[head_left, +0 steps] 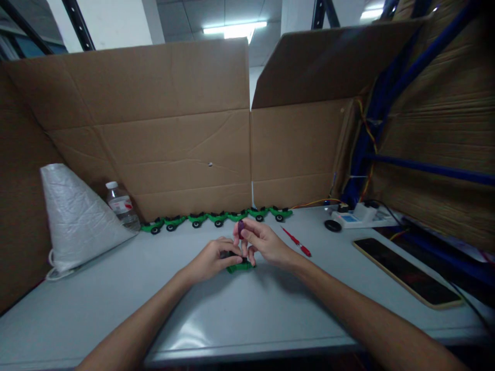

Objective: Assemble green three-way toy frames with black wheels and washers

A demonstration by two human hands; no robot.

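Dim, bluish picture under a ceiling strip light (234, 29), edges stretched and soft

No legible text — water bottle (120, 205) label too blurred.

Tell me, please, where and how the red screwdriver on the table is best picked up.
Probably the thicker handle end, pinched across its width from above: the red screwdriver lies flat and slanted on the table, nothing touching it. The right hand, holding a purple piece, is nearest; the left hand holds a green toy car.
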